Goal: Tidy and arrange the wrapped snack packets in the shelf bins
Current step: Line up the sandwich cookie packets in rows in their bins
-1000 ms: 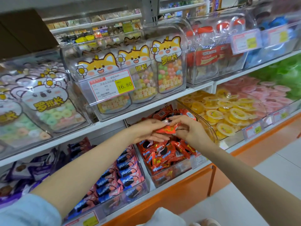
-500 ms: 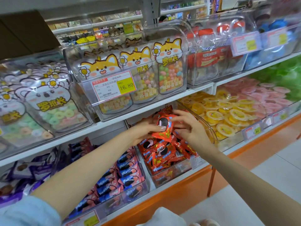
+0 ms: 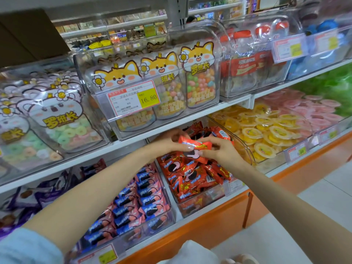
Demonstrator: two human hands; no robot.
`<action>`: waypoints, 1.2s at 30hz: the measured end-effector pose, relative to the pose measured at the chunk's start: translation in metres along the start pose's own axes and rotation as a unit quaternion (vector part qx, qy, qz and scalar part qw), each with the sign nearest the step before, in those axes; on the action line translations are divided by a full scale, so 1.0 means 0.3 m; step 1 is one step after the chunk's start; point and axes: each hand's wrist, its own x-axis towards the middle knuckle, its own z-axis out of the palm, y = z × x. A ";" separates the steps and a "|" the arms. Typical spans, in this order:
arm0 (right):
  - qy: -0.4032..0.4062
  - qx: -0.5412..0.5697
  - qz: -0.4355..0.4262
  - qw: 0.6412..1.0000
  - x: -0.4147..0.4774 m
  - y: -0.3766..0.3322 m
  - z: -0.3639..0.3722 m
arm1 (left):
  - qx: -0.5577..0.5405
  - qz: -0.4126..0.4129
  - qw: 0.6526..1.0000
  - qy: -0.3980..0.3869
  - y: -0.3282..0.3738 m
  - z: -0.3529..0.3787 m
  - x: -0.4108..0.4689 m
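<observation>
Bright, even light comes from overhead, with only soft shadow beneath the upper shelf (image 3: 76, 160). Pale glare streaks the curved lid of the middle bin (image 3: 190, 33). The wide lens bows that shelf toward the picture's edges. The yellow price tag (image 3: 133, 98) reads sharp; the red packet (image 3: 195, 144) is slightly soft, and the right-hand bins (image 3: 323, 54) smear into blur.

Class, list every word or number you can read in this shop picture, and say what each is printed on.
"16.80": price tag on the clear bin of fox-shaped bags.
"罗班长": the fox-shaped bags and a koala-shaped bag.
Too blurred to read: the tag's small print, red jar labels, other price tags, the held red packet.
</observation>
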 end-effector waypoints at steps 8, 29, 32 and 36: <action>0.033 -0.053 -0.036 0.997 0.039 0.028 0.026 | 0.197 -0.067 0.978 -0.007 -0.027 -0.057 0.029; -0.191 -0.684 -0.179 0.681 0.214 0.078 0.098 | 0.518 -0.087 0.850 -0.048 -0.131 -0.046 0.069; -0.155 -0.608 -0.194 0.754 0.216 0.056 0.058 | 0.495 -0.079 0.864 -0.044 -0.134 -0.054 0.064; -0.111 -0.530 -0.209 0.815 0.189 -0.011 -0.032 | 0.480 -0.067 0.873 -0.063 -0.136 -0.041 0.069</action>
